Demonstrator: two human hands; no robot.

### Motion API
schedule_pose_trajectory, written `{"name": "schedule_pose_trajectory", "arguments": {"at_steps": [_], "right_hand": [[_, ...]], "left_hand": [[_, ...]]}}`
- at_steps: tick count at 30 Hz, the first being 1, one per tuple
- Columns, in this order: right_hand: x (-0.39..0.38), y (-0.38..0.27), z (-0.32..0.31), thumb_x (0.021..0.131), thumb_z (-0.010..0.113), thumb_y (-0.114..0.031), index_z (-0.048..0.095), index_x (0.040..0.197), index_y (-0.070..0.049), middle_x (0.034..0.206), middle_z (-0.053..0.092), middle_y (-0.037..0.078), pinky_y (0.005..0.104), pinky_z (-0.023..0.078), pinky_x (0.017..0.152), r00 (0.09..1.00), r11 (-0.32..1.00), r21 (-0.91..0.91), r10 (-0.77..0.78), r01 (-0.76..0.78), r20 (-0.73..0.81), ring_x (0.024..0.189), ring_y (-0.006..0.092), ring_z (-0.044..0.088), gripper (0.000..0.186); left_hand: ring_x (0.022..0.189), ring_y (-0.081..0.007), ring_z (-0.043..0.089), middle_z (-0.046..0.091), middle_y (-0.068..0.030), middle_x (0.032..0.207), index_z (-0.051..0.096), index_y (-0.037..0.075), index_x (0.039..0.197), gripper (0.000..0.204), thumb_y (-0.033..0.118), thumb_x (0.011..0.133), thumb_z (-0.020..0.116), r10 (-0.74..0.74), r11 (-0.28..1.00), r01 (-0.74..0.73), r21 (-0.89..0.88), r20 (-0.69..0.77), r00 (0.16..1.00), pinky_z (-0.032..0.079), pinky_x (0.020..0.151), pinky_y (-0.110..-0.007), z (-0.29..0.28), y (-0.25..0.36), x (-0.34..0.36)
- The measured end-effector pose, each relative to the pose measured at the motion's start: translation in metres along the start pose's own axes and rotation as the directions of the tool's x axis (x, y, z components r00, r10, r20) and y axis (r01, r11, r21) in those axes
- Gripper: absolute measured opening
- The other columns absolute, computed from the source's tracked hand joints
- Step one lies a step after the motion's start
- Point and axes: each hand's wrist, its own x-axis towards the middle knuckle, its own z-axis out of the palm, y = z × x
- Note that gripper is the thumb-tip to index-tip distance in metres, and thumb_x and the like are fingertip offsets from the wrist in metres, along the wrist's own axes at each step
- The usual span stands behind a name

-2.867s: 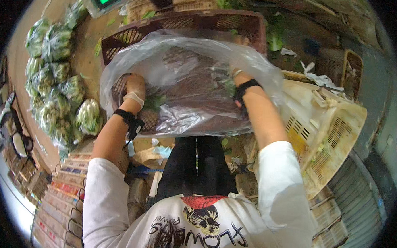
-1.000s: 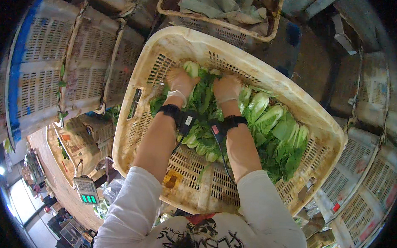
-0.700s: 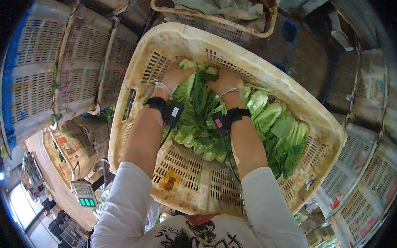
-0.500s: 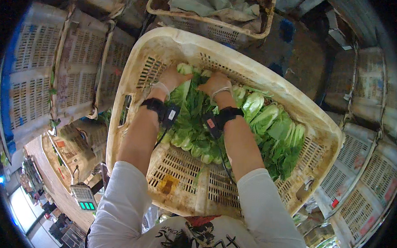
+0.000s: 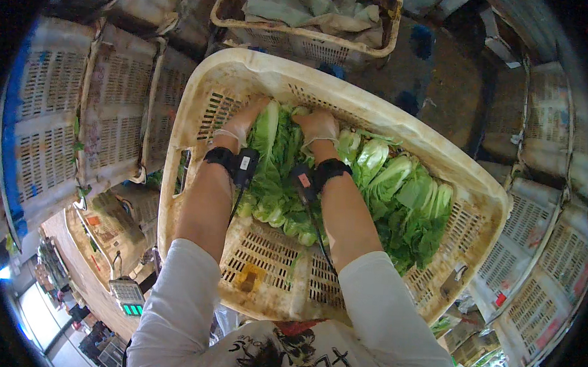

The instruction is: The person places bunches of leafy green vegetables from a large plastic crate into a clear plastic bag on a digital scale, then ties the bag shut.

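- Fingers of the left hand point(image 5: 243, 123) and the right hand point(image 5: 318, 125) curl around one bunch of leafy greens point(image 5: 277, 158), gripping it from either side inside the cream plastic crate point(image 5: 251, 273).
- Greens of the same kind point(image 5: 408, 205) lie in a heap at the crate's right half, just beside the held bunch.
- Black wrist straps point(image 5: 232, 162) sit on both forearms above the crate floor.
- Beyond the crate's far rim stands another crate of crumpled cloth point(image 5: 308, 12); stacked empty crates point(image 5: 94, 102) line its left.

Even, soft daylight is cast over the scene, and only faint shadows are seen beneath the left hand point(image 5: 244, 119) and right hand point(image 5: 319, 124). Sharp focus is held around them, while straight edges are bent and darkened into a black fisheye rim farther out.
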Motion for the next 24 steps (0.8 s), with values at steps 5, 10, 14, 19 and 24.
{"name": "schedule_pose_trajectory", "arguments": {"at_steps": [5,10,14,19,24], "right_hand": [[-0.001,0.000,-0.012,0.061,0.067,-0.060,0.057,0.113,-0.006,0.121,0.052,0.013,0.0404,0.047,0.084,0.985,0.974,-0.171,-0.129,0.148,0.119,0.107,0.0284,0.054,0.076],[-0.019,-0.002,-0.016,0.064,0.065,-0.056,0.052,0.117,-0.002,0.122,0.050,0.014,0.0390,0.047,0.085,0.988,0.983,-0.154,-0.082,0.103,0.133,0.108,0.0270,0.053,0.077],[-0.016,0.002,-0.008,0.063,0.068,-0.050,0.053,0.115,-0.001,0.113,0.056,0.016,0.0383,0.048,0.083,0.989,0.986,-0.092,-0.132,0.138,0.070,0.101,0.0280,0.056,0.073],[-0.028,0.029,-0.003,0.063,0.068,-0.044,0.054,0.114,-0.002,0.097,0.061,0.020,0.0378,0.050,0.078,0.958,0.951,0.177,-0.222,0.254,-0.183,0.090,0.0314,0.060,0.067],[-0.035,0.018,0.000,0.064,0.068,-0.036,0.058,0.104,-0.003,0.099,0.060,0.019,0.0369,0.048,0.077,0.969,0.955,0.188,-0.206,0.230,-0.137,0.090,0.0318,0.059,0.053]], "left_hand": [[0.123,-0.0271,0.035,0.037,-0.0168,0.133,0.037,0.001,0.130,0.062,0.046,0.087,0.041,-0.076,0.980,0.091,0.178,-0.092,0.993,0.026,0.102,-0.035,0.006,0.005,0.007],[0.112,-0.0361,0.046,0.053,-0.0237,0.115,0.046,0.000,0.122,0.081,0.067,0.078,0.038,-0.026,0.533,0.216,0.818,-0.240,0.970,0.033,0.096,-0.038,0.002,-0.002,0.020],[0.117,-0.0322,0.044,0.050,-0.0219,0.120,0.048,-0.001,0.122,0.080,0.066,0.078,0.039,-0.029,0.648,0.106,0.754,-0.114,0.993,0.034,0.097,-0.037,-0.009,-0.014,0.022],[0.116,-0.0236,0.044,0.045,-0.0125,0.129,0.043,0.003,0.127,0.063,0.050,0.085,0.045,0.044,0.984,-0.033,0.176,-0.060,0.997,0.034,0.097,-0.036,0.010,0.004,-0.020],[0.103,-0.0189,0.050,0.050,-0.0090,0.121,0.047,0.003,0.122,0.057,0.044,0.083,0.054,0.050,0.999,-0.045,0.029,-0.214,0.975,0.041,0.085,-0.032,-0.007,-0.026,0.004]]}}
